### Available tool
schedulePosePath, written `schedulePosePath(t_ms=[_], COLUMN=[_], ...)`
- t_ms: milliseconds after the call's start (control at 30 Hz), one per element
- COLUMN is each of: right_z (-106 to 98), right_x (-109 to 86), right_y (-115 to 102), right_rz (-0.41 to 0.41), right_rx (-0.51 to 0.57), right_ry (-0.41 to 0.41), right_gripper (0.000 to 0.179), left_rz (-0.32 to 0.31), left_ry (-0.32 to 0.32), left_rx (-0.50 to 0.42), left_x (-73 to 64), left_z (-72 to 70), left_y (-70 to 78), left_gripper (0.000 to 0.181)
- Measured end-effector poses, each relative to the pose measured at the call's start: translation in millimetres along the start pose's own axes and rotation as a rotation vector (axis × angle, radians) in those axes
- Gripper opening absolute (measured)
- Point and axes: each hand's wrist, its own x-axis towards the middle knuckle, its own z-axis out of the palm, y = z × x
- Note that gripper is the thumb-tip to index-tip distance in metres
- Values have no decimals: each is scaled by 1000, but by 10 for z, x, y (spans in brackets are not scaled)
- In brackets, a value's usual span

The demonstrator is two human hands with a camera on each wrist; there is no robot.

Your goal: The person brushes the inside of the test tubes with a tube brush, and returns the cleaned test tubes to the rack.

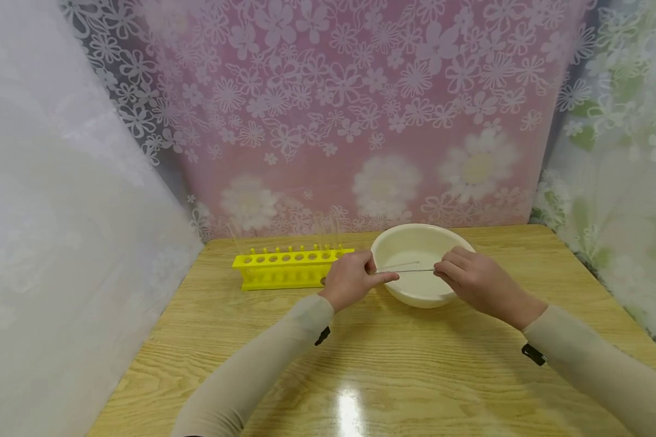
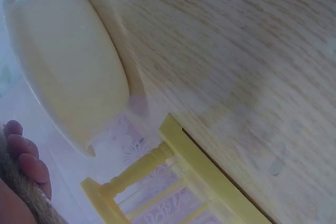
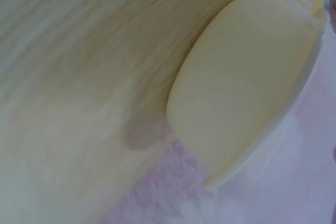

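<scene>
My left hand (image 1: 355,276) is in front of the basin's left side, its thumb pointing right along a thin wire shaft (image 1: 410,271). The right hand (image 1: 481,282) pinches the other end of that shaft over the basin's right rim. A second thin, pale piece (image 1: 410,264) runs just above the shaft, its end over the basin. In the left wrist view, a brown bristly strip (image 2: 39,203), like a test tube brush, lies between the palm and curled fingers (image 2: 34,169). Below the hands stands a cream basin (image 1: 415,297).
A yellow test tube rack (image 1: 292,261) stands left of the basin, with clear glass tubes (image 1: 333,229) upright at its right end and another tube (image 1: 235,237) leaning at its left end. The wooden table (image 1: 361,364) ends against a pink flowered curtain (image 1: 317,121).
</scene>
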Motion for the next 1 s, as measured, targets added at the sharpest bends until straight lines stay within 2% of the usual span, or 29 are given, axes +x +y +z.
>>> schedulePosePath(t_ms=[67,133,233,300,400,500,633,700,767,800,867,933,1000], right_z=[-2,-4,-18,-27,-49,-71,-95,-95,-93,-90,-89,-86,-71], right_x=[3,-1,-11,-16,-8,11,70,99,118,121,114,96,73], right_y=[9,12,7,-2,-21,-35,-45,-44,-40,-38,-38,-44,-53], right_rz=[-47,-44,59,186,434,672,962,1093,1182,1203,1190,1129,1024], right_rx=[-21,-13,67,182,398,596,885,1031,1119,1129,1062,927,766], right_ry=[1,-15,-85,-136,-203,-250,-305,-311,-311,-310,-316,-308,-287], right_gripper=[41,41,37,22,9,12,30,35,37,37,38,37,31], left_rz=[-6,-6,3,21,52,86,130,148,159,162,158,145,127], left_ry=[-5,-1,21,40,59,71,95,111,124,129,129,120,104], left_rx=[-4,14,59,95,128,149,198,238,275,286,287,267,235], left_x=[-2,-1,0,2,-3,-9,-17,-20,-21,-21,-21,-20,-17], left_z=[11,25,45,55,60,55,51,56,62,64,63,55,40], left_y=[-4,-7,-8,-11,-10,5,33,42,44,44,43,42,43], left_gripper=[53,54,54,54,53,52,51,52,52,52,52,52,52])
